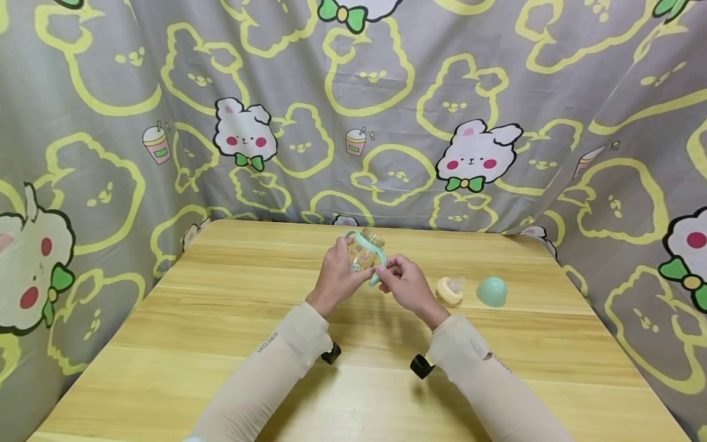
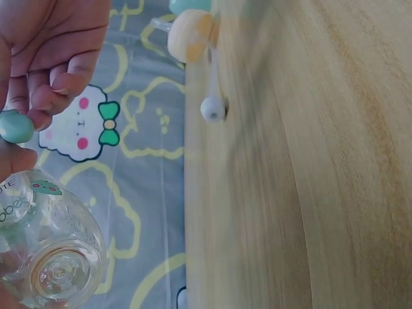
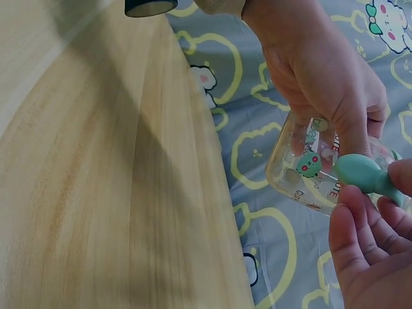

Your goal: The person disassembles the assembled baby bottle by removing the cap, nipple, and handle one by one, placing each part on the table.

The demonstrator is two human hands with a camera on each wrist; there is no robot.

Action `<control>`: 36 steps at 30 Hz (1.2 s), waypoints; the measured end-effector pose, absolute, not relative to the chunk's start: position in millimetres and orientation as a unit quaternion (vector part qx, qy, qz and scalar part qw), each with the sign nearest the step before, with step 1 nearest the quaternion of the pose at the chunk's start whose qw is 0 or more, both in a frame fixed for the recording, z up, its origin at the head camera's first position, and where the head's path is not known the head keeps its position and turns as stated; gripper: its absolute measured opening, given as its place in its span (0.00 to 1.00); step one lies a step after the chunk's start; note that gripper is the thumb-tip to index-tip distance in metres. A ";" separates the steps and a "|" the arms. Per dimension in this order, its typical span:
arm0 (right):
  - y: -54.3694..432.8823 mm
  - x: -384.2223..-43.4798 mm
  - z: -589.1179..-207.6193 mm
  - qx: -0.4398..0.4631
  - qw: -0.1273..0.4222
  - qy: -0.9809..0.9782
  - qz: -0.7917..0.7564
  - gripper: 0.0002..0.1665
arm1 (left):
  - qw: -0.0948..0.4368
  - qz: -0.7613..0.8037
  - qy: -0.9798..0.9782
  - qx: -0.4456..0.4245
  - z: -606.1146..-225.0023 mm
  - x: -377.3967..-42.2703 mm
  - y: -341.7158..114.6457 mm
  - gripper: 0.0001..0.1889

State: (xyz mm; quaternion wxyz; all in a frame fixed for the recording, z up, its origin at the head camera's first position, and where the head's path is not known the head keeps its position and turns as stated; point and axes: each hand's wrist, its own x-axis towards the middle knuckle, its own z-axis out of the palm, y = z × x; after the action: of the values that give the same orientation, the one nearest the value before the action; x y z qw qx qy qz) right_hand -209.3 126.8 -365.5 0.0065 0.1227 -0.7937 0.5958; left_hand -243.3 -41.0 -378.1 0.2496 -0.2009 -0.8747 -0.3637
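Observation:
A clear baby bottle (image 1: 360, 256) with printed cartoon faces and an uncapped, threaded neck is held above the table, tilted. My left hand (image 1: 338, 274) grips it around the side, thumb across the front. Around the neck sits a mint-green ring with handles; one handle (image 3: 360, 172) hangs down at the right. My right hand (image 1: 409, 285) pinches that handle between thumb and fingers, close to the left thumb. In the left wrist view the bottle's round base (image 2: 64, 273) shows, and the handle's rounded end (image 2: 16, 127) lies at the right hand's fingertips.
On the wooden table (image 1: 221, 294), right of the hands, lies a cream nipple collar (image 1: 450, 291) with a clear nipple. Its straw ends in a white ball (image 2: 213, 109). A mint dome cap (image 1: 491, 291) stands beside it. A patterned curtain (image 1: 309, 80) surrounds the table.

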 end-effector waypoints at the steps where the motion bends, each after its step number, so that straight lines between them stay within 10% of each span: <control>1: 128.0 -213.2 -370.2 0.124 0.007 -0.793 0.597 0.11 | 0.250 -0.364 -0.874 -0.201 -378.2 -243.3 -40.9 0.37; 36: 133.1 -220.2 -373.5 0.126 0.015 -0.794 0.595 0.13 | 0.245 -0.372 -0.875 -0.190 -378.2 -243.6 -42.2 0.34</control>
State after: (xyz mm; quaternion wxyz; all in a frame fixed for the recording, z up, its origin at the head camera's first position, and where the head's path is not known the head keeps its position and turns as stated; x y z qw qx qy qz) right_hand -220.2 133.1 -373.5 0.0155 0.1261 -0.7938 0.5947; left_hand -243.6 -42.2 -378.2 0.2447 -0.1904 -0.8749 -0.3719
